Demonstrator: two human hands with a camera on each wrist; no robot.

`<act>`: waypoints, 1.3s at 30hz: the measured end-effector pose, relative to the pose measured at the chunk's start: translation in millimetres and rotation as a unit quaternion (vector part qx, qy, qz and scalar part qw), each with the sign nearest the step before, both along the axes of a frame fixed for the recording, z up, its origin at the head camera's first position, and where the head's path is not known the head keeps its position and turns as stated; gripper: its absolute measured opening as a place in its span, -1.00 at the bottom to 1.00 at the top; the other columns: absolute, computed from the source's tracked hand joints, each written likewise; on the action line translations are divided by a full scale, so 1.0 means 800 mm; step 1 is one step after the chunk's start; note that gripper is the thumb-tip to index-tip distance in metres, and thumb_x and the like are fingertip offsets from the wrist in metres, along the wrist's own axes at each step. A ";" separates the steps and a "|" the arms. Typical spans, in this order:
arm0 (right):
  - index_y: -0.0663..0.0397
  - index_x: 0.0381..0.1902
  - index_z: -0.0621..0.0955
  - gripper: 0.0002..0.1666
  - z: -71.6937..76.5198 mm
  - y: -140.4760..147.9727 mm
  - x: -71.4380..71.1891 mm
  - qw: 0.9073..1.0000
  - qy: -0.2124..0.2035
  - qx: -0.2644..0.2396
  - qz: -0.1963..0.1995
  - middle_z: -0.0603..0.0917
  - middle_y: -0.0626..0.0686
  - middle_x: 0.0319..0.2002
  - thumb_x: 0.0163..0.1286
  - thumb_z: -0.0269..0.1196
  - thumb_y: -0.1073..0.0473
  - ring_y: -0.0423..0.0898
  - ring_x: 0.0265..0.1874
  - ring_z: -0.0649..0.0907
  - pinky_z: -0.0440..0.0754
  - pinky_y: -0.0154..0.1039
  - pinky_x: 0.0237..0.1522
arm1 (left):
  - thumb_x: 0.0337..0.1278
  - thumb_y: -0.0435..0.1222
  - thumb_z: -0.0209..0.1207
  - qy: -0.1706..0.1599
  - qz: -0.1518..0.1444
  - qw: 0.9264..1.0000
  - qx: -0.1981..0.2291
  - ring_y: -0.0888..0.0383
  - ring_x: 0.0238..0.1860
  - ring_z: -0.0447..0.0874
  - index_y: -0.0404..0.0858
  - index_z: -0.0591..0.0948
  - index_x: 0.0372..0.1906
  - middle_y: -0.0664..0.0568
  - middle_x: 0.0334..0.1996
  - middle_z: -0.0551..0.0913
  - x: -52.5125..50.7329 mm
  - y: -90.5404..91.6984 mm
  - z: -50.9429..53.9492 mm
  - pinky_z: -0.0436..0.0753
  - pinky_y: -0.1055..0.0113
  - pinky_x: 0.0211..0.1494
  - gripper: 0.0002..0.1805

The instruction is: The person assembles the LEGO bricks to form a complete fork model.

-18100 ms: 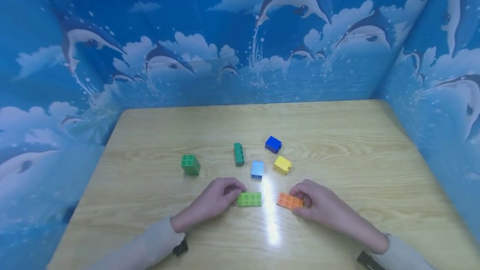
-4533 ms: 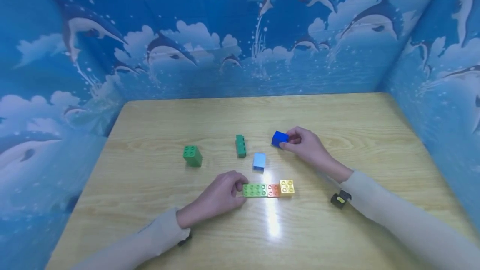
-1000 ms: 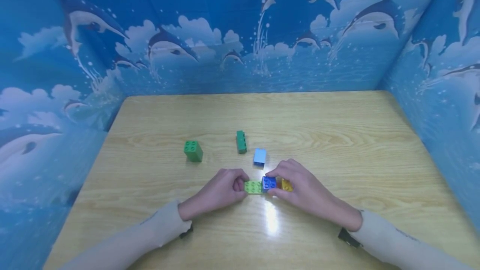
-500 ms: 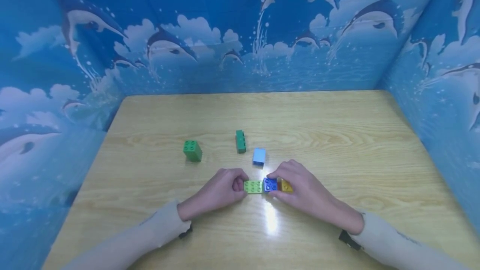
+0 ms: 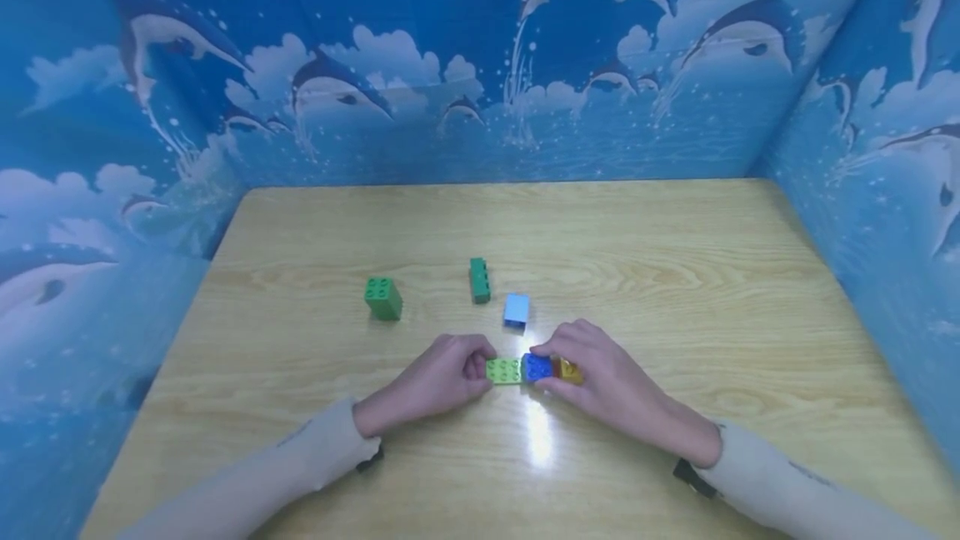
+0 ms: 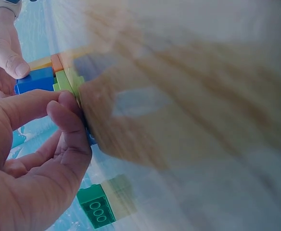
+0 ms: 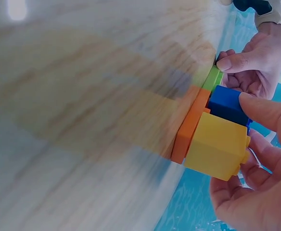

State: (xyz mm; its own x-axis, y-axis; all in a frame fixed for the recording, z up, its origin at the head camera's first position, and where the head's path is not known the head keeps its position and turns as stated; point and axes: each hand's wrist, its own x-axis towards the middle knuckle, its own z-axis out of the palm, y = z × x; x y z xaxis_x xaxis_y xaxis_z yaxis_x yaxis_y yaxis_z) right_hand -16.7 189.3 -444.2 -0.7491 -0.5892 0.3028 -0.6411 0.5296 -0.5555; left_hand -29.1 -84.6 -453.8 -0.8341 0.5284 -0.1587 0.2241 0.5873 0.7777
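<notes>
My left hand [image 5: 442, 380] pinches the left end of a flat lime green building brick [image 5: 503, 371] lying on the table. A flat orange brick [image 7: 186, 132] continues the row, end to end with it. With thumb and fingers, my right hand [image 5: 611, 386] grips a dark blue brick [image 5: 537, 367], studs up, over the place where lime green and orange meet. Whether it is fully pressed down I cannot tell. A yellow brick [image 7: 217, 147] sits on the orange one's far right end, partly covered by my right hand in the head view.
Behind the row, a light blue brick [image 5: 516, 310] and a narrow dark green brick [image 5: 480, 280] lie on the wooden table [image 5: 675, 248]. A tall green brick [image 5: 383, 299] stands farther left. A dolphin-patterned backdrop [image 5: 420, 123] rises around the table's edges.
First the lime green and orange bricks lay apart; later they met, with yellow on the orange. My right hand has since brought the blue brick from the back onto the row.
</notes>
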 end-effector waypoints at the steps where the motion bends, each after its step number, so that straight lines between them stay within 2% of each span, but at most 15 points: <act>1: 0.05 0.08 0.80 -0.52 0.001 0.000 0.000 1.000 0.001 0.000 -0.001 0.73 -0.19 -0.12 0.21 0.67 0.18 -0.22 -0.07 0.61 0.69 -0.24 -0.07 | 0.13 -0.54 0.50 0.002 -0.002 1.000 -0.001 0.24 -0.32 0.67 -0.42 0.73 0.06 0.13 -0.35 0.70 -0.001 0.000 0.000 0.74 0.40 -0.20 -0.63; 11: 0.06 0.09 0.81 -0.57 0.009 -0.001 -0.007 0.999 -0.034 0.023 0.009 0.74 -0.21 -0.15 0.28 0.64 0.17 -0.18 -0.07 0.63 0.67 -0.11 0.00 | 0.15 -0.52 0.50 -0.002 -0.001 1.000 -0.008 0.24 -0.32 0.68 -0.43 0.73 0.06 0.13 -0.35 0.70 0.000 0.000 0.004 0.74 0.39 -0.22 -0.64; 21: 0.00 0.10 0.82 -0.59 0.012 0.000 -0.015 0.995 -0.092 0.031 0.013 0.67 -0.27 -0.22 0.30 0.63 0.17 -0.22 -0.19 0.56 0.60 -0.17 -0.10 | 0.17 -0.52 0.49 -0.002 0.001 1.000 -0.003 0.23 -0.33 0.66 -0.43 0.73 0.08 0.15 -0.36 0.67 0.001 0.001 0.004 0.73 0.37 -0.22 -0.64; 27: 0.02 0.13 0.81 -0.55 0.011 -0.002 -0.017 0.995 -0.090 0.034 0.017 0.67 -0.26 -0.21 0.30 0.63 0.15 -0.22 -0.16 0.59 0.62 -0.14 -0.04 | 0.19 -0.43 0.51 0.000 0.006 1.000 -0.013 0.20 -0.33 0.62 -0.37 0.72 0.14 0.15 -0.34 0.64 -0.002 -0.001 0.004 0.70 0.33 -0.24 -0.58; 30: 0.01 0.13 0.81 -0.55 0.010 -0.003 -0.015 0.995 -0.086 0.038 0.011 0.66 -0.26 -0.23 0.30 0.63 0.15 -0.22 -0.16 0.57 0.62 -0.14 -0.05 | 0.22 -0.35 0.52 -0.004 0.018 1.000 -0.010 0.19 -0.34 0.62 -0.34 0.69 0.21 0.14 -0.31 0.65 -0.004 -0.002 0.007 0.69 0.32 -0.27 -0.53; 33: 0.02 0.13 0.81 -0.55 0.010 -0.002 -0.013 0.996 -0.084 0.040 0.010 0.68 -0.23 -0.23 0.29 0.63 0.15 -0.21 -0.15 0.58 0.62 -0.11 -0.03 | 0.25 -0.28 0.51 0.001 0.049 0.999 0.002 0.18 -0.32 0.62 -0.32 0.65 0.26 0.09 -0.25 0.66 -0.006 -0.001 0.010 0.70 0.30 -0.27 -0.48; 36: 0.03 0.13 0.81 -0.55 0.010 -0.002 -0.013 0.996 -0.082 0.043 0.011 0.69 -0.22 -0.22 0.30 0.63 0.15 -0.21 -0.14 0.60 0.64 -0.09 0.00 | 0.29 -0.26 0.51 0.024 0.078 0.997 0.018 0.19 -0.28 0.63 -0.31 0.61 0.34 0.03 -0.13 0.69 -0.008 0.002 0.011 0.71 0.31 -0.25 -0.42; 39: 0.03 0.12 0.81 -0.55 0.011 -0.001 -0.013 0.996 -0.077 0.046 0.011 0.69 -0.22 -0.22 0.29 0.63 0.15 -0.21 -0.13 0.60 0.65 -0.08 0.01 | 0.33 -0.25 0.49 0.047 0.092 0.994 0.029 0.19 -0.22 0.64 -0.30 0.54 0.45 0.00 0.04 0.69 -0.011 0.008 0.012 0.72 0.31 -0.21 -0.34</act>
